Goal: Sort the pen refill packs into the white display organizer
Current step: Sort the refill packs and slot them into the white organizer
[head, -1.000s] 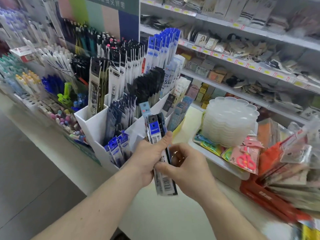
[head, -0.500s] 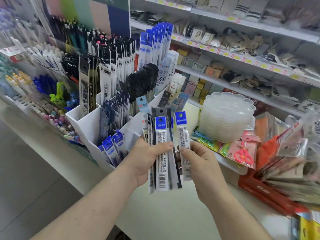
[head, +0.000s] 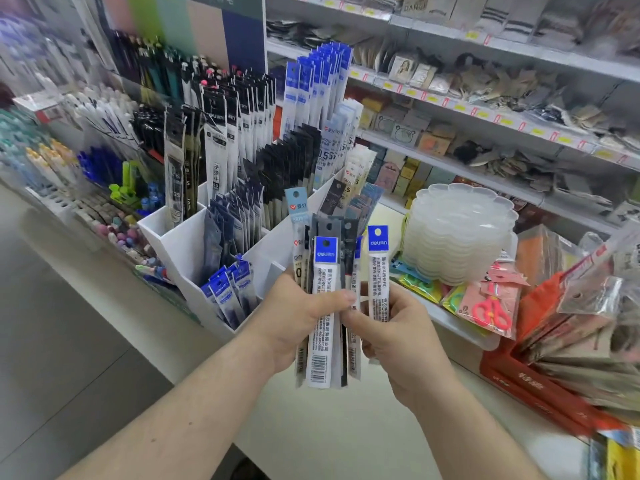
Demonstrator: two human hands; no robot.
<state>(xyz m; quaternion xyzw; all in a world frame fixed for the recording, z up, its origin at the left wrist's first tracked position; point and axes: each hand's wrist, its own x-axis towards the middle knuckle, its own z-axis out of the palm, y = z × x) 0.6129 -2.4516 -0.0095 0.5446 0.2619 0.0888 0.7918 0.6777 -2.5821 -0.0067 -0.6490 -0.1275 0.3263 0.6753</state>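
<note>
Left hand (head: 304, 320) grips a fanned bundle of refill packs (head: 323, 306) upright, thumb clamped across their fronts, just in front of the white display organizer (head: 187, 251). Right hand (head: 391, 334) pinches a single blue-headed pack (head: 378, 271) between thumb and fingers, held a little apart from the bundle's right edge.

This looks like the picking-out step: one pack has been separated and now needs a home. A front compartment already holds short blue-headed packs (head: 228, 292) with what seems the same label, so that slot looks the likely match; the move calls for carrying the pack leftward over the bundle and dropping it in end-first.

The packs are long, thin, flat sleeves of clear glossy film with printed white backing and a card header punched with a hanging hole; they would flex and slide easily against each other. The organizer is rigid white board or plastic with slanted dividers, standing on the pale tabletop (head: 311, 438). Beside it sits a stack of translucent scalloped trays (head: 460, 237).
</note>
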